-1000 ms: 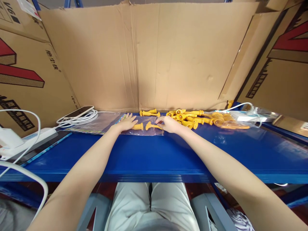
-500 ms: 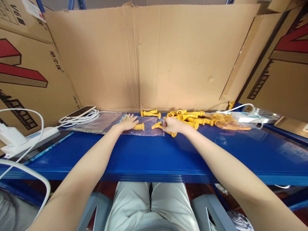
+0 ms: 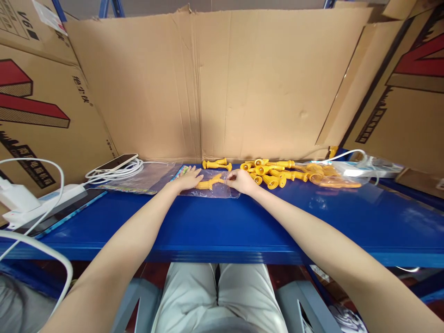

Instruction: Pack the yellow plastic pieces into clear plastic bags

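Yellow toy (image 3: 209, 184) on or in the clear bag (image 3: 227, 191), long axis roughly left-right, narrow end toward bag's right edge. Left grip (image 3: 189, 178) spread on bag's left part; right grip (image 3: 242, 181) at its right edge, cannot tell if pinching.

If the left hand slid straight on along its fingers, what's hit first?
Probably the pair of yellow pieces before the cardboard; the left hand points roughly there, though depth is unclear.

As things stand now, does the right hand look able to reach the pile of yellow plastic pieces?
Probably yes: the right hand is close beside the pile of yellow plastic pieces, with nothing visible between them.
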Demonstrator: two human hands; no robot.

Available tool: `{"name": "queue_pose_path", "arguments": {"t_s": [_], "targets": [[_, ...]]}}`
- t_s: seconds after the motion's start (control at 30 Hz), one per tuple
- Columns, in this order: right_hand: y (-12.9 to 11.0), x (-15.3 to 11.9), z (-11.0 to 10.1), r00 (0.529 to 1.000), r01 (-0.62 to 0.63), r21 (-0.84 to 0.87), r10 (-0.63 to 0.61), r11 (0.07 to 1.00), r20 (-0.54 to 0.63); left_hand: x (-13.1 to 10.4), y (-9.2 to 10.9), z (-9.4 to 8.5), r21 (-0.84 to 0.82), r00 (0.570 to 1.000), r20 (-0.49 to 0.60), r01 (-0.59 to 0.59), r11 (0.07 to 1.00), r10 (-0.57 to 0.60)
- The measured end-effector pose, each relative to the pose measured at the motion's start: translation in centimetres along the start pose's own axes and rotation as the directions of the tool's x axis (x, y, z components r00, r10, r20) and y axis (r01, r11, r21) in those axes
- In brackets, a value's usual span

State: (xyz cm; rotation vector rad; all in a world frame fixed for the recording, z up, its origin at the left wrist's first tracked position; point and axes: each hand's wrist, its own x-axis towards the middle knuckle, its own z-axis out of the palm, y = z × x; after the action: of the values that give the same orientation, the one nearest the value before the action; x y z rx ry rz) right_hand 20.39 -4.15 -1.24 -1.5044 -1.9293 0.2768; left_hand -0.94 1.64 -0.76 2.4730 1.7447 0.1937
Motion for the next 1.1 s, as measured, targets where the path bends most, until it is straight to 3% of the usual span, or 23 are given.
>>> {"name": "queue_pose_path", "arguments": {"t_s": [0.2, 0.4, 0.57, 0.73, 0.8, 0.9, 1.1], "targets": [[0.0, -0.3, -0.9, 0.977, 0.021, 0.26, -0.075, 0.965, 0.201, -0.5, 0.3, -0.6, 0.019, 0.999, 0.042, 0.03, 0.999, -0.031], [-0.7, -0.9, -2.0, 0.929, 0.039, 0.25, -0.128, 0.967, 0.348, -0.6, 0.6, -0.7, -0.02, 0.998, 0.054, 0.034, 0.999, -0.033], [-0.4, -0.8, -1.5, 0.939, 0.133, 0.201, -0.188, 0.971, 0.288, -0.6, 0.1, -1.1, -0.275, 0.999, 0.021, 0.044, 0.96, -0.039], [0.2, -0.2, -0.3, 0.861, 0.387, 0.224, -0.438, 0.894, 0.259, -0.4, -0.8, -1.1, -0.536, 0.992, 0.012, 0.113, 0.836, -0.126], [0.3, -0.1, -0.1, 0.848, 0.422, 0.196, -0.462, 0.885, 0.261, -0.2, -1.2, -1.1, -0.577, 0.987, -0.038, 0.106, 0.81, -0.157], [0.1, -0.2, -0.1, 0.869, 0.397, 0.128, -0.417, 0.909, 0.267, -0.1, -1.8, -1.2, -0.598, 0.973, -0.081, 0.125, 0.792, -0.214], [-0.8, -0.5, -0.3, 0.866, 0.403, 0.003, -0.382, 0.915, 0.323, 0.0, -3.4, -1.4, -0.536, 0.977, 0.095, 0.211, 0.817, -0.19]]}}
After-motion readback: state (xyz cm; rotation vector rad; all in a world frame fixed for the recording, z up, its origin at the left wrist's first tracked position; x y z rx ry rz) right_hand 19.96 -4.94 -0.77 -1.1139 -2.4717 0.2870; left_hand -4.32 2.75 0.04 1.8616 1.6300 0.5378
